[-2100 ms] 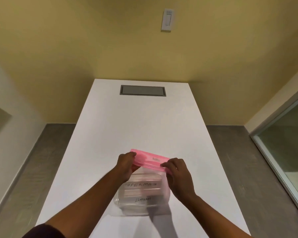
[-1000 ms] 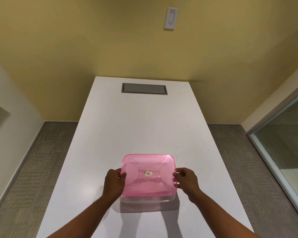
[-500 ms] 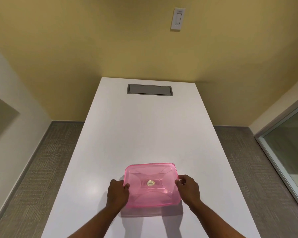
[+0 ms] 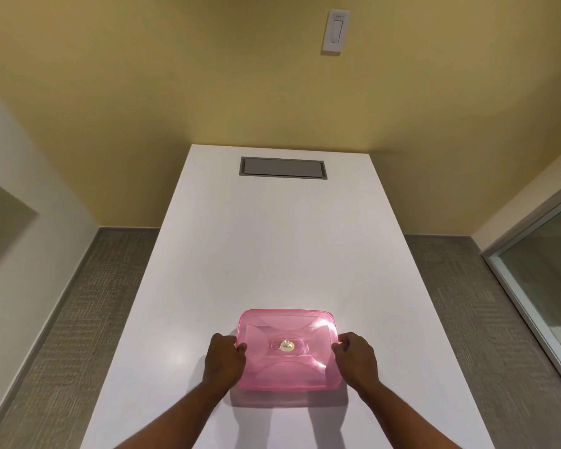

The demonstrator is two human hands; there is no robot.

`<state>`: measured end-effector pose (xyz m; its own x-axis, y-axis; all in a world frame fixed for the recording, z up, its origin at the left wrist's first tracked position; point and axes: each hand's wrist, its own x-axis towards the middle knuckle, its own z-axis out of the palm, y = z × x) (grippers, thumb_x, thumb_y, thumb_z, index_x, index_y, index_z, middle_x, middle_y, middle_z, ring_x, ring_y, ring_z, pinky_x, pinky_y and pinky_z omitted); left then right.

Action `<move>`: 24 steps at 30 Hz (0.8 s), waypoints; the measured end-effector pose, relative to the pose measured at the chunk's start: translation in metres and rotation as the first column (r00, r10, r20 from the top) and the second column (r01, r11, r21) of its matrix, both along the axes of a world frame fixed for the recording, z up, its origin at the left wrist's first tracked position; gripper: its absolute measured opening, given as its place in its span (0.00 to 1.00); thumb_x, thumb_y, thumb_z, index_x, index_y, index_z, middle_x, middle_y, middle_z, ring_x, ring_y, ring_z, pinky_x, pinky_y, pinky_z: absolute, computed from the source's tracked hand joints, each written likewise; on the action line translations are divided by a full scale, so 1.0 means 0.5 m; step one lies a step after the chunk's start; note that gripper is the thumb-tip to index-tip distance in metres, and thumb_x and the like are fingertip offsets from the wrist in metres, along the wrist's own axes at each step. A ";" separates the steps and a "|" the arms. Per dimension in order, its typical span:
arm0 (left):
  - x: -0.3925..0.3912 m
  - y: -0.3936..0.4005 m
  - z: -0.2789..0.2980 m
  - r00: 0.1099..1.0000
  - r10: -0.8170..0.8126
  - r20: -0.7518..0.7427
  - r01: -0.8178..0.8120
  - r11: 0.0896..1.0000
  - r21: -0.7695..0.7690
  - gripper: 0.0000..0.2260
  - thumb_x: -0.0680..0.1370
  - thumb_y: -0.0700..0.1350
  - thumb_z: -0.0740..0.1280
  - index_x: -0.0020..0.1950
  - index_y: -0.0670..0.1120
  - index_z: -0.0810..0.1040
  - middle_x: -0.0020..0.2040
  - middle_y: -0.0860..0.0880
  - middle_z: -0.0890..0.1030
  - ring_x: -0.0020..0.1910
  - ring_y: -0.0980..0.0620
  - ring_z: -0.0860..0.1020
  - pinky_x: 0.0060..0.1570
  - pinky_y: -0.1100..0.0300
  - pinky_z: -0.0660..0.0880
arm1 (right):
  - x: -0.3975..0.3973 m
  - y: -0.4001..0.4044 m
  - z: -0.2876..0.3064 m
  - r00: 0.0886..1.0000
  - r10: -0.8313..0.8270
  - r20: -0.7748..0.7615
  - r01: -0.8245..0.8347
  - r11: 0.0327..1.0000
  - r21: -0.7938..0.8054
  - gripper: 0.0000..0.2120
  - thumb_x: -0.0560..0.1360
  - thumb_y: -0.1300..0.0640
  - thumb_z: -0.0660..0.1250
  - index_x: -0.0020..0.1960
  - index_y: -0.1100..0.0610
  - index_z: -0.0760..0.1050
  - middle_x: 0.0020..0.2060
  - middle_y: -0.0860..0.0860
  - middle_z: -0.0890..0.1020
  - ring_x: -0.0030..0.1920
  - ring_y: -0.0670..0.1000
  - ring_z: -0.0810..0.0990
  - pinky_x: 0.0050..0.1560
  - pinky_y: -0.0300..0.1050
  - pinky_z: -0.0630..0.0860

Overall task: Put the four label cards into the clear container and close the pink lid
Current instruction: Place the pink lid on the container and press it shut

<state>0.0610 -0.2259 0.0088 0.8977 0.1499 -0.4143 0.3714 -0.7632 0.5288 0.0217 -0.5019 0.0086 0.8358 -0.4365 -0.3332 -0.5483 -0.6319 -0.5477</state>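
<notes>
The pink lid [image 4: 289,350] lies flat on top of the clear container, covering it completely; only a sliver of clear wall [image 4: 289,393] shows below the lid's near edge. The label cards are hidden under the lid. My left hand [image 4: 223,358] grips the lid's left edge, thumb on top. My right hand [image 4: 357,356] grips the right edge the same way. A small round sticker sits at the lid's centre.
The container stands near the front of a long white table [image 4: 272,254]. A grey cable hatch [image 4: 283,167] is set into the far end. Carpeted floor runs along both sides, with a glass panel [image 4: 548,270] at right.
The lid has gone from tilted above the open container, with the cards showing, to lying flat on it. Both hands have shifted to its side edges and stayed there.
</notes>
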 end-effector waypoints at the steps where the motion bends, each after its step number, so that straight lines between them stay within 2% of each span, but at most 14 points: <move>1: 0.002 0.001 -0.001 1.000 0.004 -0.003 -0.004 1.000 -0.007 0.13 0.80 0.47 0.65 0.50 0.39 0.84 0.52 0.40 0.82 0.52 0.43 0.81 0.54 0.51 0.77 | 0.001 0.000 0.000 1.000 -0.005 -0.001 0.005 1.000 0.002 0.10 0.78 0.56 0.67 0.56 0.58 0.81 0.47 0.52 0.84 0.50 0.53 0.81 0.53 0.48 0.77; 4: 0.013 0.006 0.000 0.999 0.026 -0.023 -0.027 0.999 -0.037 0.12 0.79 0.48 0.68 0.49 0.40 0.85 0.52 0.43 0.85 0.55 0.44 0.81 0.54 0.54 0.75 | 0.004 -0.001 0.001 1.000 -0.012 -0.002 0.012 1.000 0.007 0.10 0.78 0.56 0.67 0.57 0.57 0.81 0.47 0.50 0.83 0.51 0.53 0.81 0.54 0.48 0.77; 7: 0.021 0.012 0.005 0.995 0.061 -0.073 -0.068 0.993 -0.092 0.13 0.77 0.50 0.71 0.53 0.42 0.85 0.53 0.46 0.85 0.57 0.45 0.81 0.58 0.54 0.76 | 0.005 -0.003 0.004 0.999 -0.031 -0.008 0.031 0.999 0.033 0.10 0.78 0.55 0.68 0.58 0.55 0.80 0.46 0.48 0.83 0.51 0.52 0.81 0.54 0.47 0.76; 12: 0.023 0.019 0.009 0.983 0.133 -0.125 -0.156 0.968 -0.197 0.11 0.73 0.48 0.75 0.50 0.42 0.85 0.49 0.43 0.86 0.52 0.41 0.84 0.57 0.49 0.79 | 0.002 -0.008 0.004 0.995 -0.093 -0.044 0.097 0.989 0.110 0.10 0.77 0.51 0.69 0.58 0.50 0.80 0.45 0.46 0.87 0.50 0.51 0.83 0.54 0.47 0.77; 18: 0.029 0.027 0.008 0.980 0.141 -0.142 -0.172 0.956 -0.236 0.09 0.72 0.48 0.77 0.45 0.44 0.83 0.43 0.43 0.86 0.46 0.41 0.85 0.54 0.48 0.80 | 0.007 -0.016 0.003 0.996 -0.078 -0.052 0.083 0.992 0.091 0.09 0.76 0.50 0.71 0.55 0.48 0.81 0.44 0.47 0.87 0.49 0.51 0.84 0.54 0.48 0.78; 22: 0.033 0.032 0.004 0.976 0.147 -0.160 -0.184 0.950 -0.251 0.09 0.71 0.48 0.78 0.43 0.44 0.82 0.43 0.41 0.86 0.40 0.42 0.84 0.52 0.48 0.81 | 0.010 -0.017 0.001 0.995 -0.069 -0.067 0.074 0.994 0.082 0.09 0.75 0.51 0.72 0.54 0.48 0.81 0.42 0.47 0.86 0.47 0.51 0.84 0.53 0.48 0.79; 24: 0.032 0.031 0.002 0.976 0.148 -0.159 -0.185 0.949 -0.256 0.09 0.72 0.47 0.77 0.43 0.43 0.81 0.44 0.41 0.85 0.43 0.41 0.84 0.53 0.47 0.81 | 0.009 -0.017 0.001 0.994 -0.078 -0.077 0.085 0.993 0.085 0.08 0.75 0.51 0.72 0.54 0.48 0.81 0.41 0.46 0.86 0.47 0.50 0.84 0.53 0.48 0.79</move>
<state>0.0770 -0.2104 0.0098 0.8017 0.1595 -0.5761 0.5638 -0.5217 0.6403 0.0263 -0.5105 0.0091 0.7707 -0.4685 -0.4318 -0.6365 -0.5350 -0.5556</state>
